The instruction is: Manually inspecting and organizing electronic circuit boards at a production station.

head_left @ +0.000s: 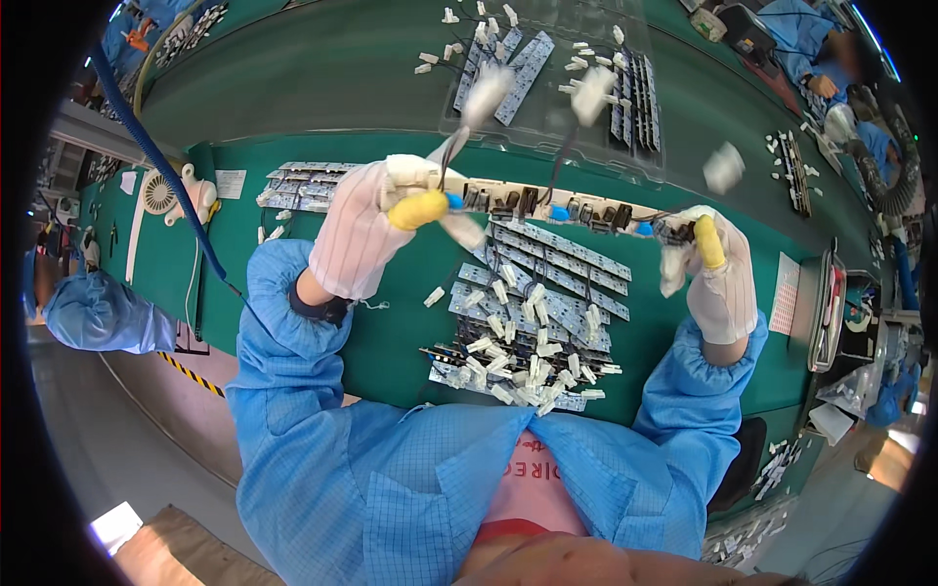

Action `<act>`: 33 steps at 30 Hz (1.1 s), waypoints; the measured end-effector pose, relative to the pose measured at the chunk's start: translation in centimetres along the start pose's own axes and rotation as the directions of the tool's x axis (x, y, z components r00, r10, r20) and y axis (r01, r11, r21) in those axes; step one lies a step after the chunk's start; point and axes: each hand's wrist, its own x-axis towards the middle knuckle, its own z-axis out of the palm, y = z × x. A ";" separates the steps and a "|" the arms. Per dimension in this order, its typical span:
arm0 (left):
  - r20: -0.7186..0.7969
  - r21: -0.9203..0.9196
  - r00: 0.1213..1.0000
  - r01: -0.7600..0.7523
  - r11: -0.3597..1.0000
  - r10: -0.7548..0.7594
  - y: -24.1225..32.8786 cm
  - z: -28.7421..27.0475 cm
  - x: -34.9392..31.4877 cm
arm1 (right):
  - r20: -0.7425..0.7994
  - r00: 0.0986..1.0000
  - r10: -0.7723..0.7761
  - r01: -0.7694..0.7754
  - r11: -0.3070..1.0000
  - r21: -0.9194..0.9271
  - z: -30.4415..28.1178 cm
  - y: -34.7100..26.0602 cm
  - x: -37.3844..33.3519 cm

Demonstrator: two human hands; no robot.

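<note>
A long, narrow circuit board (547, 204) is held up level between my two gloved hands. Blue parts and dark components line its side, and wires with white connectors, blurred by motion, swing from it. My left hand (396, 200), in a white striped glove with a yellow thumb cover, is closed on the board's left end. My right hand (718, 256), gloved likewise, grips the right end, with wires bunched at its fingers. Below the held board, a pile of similar circuit boards (557, 278) lies on the green mat, with several white connectors (528, 376) heaped on its near side.
More boards (308, 186) lie left of my left hand. Beyond, a clear plastic tray (576, 127) holds further boards with wires. A small fan (161, 193) and a blue hose (156, 156) are at the left. Co-workers in blue work at both sides; a grey bin (826, 308) stands right.
</note>
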 end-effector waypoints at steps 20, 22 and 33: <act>0.054 -0.391 0.989 0.150 0.908 -0.140 0.2 0.6 1.5 | 0.016 0.999 0.049 -0.051 0.985 0.165 1.0 -1.5 -0.3; 0.093 -0.841 0.990 0.137 0.524 -0.110 1.1 2.1 0.9 | 0.038 0.999 -0.028 0.021 0.986 0.167 1.8 -1.3 -0.6; -0.268 0.317 0.943 0.278 0.907 -0.195 -19.0 -16.8 -2.6 | 0.152 0.975 -0.162 0.156 0.986 0.052 1.0 -0.4 0.2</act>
